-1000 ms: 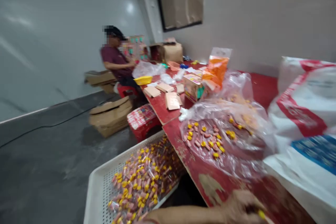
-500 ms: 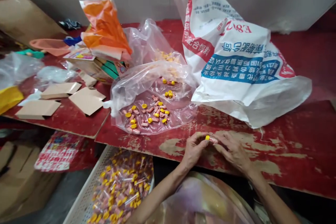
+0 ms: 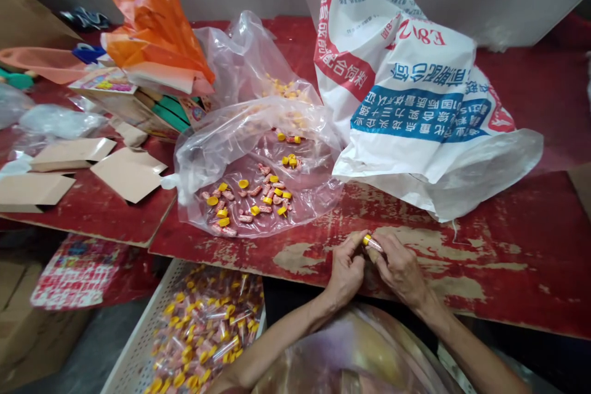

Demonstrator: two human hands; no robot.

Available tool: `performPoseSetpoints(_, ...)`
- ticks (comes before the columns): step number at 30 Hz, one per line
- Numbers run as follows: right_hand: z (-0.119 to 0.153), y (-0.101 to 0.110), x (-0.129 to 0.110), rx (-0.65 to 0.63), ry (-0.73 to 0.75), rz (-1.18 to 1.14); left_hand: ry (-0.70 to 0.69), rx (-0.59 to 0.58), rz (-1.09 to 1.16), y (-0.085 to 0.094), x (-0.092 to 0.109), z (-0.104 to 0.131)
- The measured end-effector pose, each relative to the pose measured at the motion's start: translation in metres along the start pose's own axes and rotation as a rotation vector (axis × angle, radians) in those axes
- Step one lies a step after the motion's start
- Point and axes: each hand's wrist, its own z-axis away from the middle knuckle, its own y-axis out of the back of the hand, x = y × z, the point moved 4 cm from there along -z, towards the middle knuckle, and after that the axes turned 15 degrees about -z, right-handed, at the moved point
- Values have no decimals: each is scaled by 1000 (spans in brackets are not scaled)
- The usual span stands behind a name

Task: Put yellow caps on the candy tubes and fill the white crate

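A small clear tube with a yellow cap (image 3: 373, 244) is held just over the front edge of the red table. My left hand (image 3: 346, 268) is closed, thumb and fingertips at the capped end. The fingers of my right hand (image 3: 401, 269) grip the tube's other end, which looks pinkish inside. Behind and left of the hands lies an open clear plastic bag (image 3: 194, 160); inside it are loose yellow caps (image 3: 243, 184) and pink patterned pieces (image 3: 246, 218).
Below the table edge, a white perforated crate (image 3: 133, 335) holds many yellow-capped tubes. A large white printed sack (image 3: 415, 160) stands behind my hands on the red table (image 3: 530, 246). Flat cardboard boxes (image 3: 129, 173) and an orange packet (image 3: 148, 24) are at left.
The tube has tipped, its right end now lower than the capped end. My right hand has shifted slightly left, nearer my left. The camera has turned slightly, sliding the left-side things leftward.
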Motion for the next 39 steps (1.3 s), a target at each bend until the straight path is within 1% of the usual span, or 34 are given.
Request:
performPoseSetpoints(1, -3, 3, 2, -35, -18, -17, 5, -29, -4, -1, -1, -2)
performPoseSetpoints(2, -6, 7, 4, -99, -38, -31, 2, -72, -23, -2, -2, -5)
performPoseSetpoints(4, -13, 14, 10, -287, -82, 6, -49, -149, -103, -1, -2, -10)
performPoseSetpoints(5, -15, 17, 14, -391, -112, 82, -91, -156, -155, 1, -1, -12)
performPoseSetpoints(7, -17, 24, 24, -560, -181, 327, -155, -87, -239, 9, 0, -15)
performPoseSetpoints(9, -16, 26, 34, -681, -220, 533, -147, 6, -257, 18, -2, -16)
performPoseSetpoints(11, -16, 23, 39, -762, -221, 618, -91, 45, -213, 24, -9, -15)
performPoseSetpoints(13, -17, 17, 38, -819, -203, 620, -47, 54, -140, 27, -16, -13)
performPoseSetpoints(16, -21, 9, 31, -889, -190, 627, -49, 80, -83, 27, -21, -11)
performPoseSetpoints(18, -21, 6, 29, -902, -194, 651, -56, 94, -84, 26, -21, -11)
performPoseSetpoints(20, -18, 6, 31, -877, -192, 674, -50, 97, -81, 25, -19, -11)
performPoseSetpoints(22, -11, 7, 35, -821, -165, 680, -56, 106, -100, 25, -16, -12)
performPoseSetpoints(24, -6, 7, 38, -706, -100, 653, -83, 121, -143, 27, -12, -12)
performPoseSetpoints(26, -4, 5, 33, -544, -15, 520, -106, 124, -176, 30, -8, -11)
performPoseSetpoints(29, -2, -9, 9, -337, 98, 168, -136, 74, -173, 36, -2, -6)
performPoseSetpoints(31, 1, -22, -11, -221, 142, 14, -129, 38, -175, 45, 1, 0)
performPoseSetpoints(33, 3, -37, -28, -112, 157, -58, -74, 34, -195, 58, 2, 7)
performPoseSetpoints(35, 2, -51, -40, -37, 155, -107, -11, 63, -247, 75, 2, 14)
performPoseSetpoints(37, -3, -59, -48, 15, 183, -135, 42, 88, -278, 88, 3, 21)
performPoseSetpoints(39, -8, -63, -54, 18, 223, -162, 121, 43, -173, 95, 2, 29)
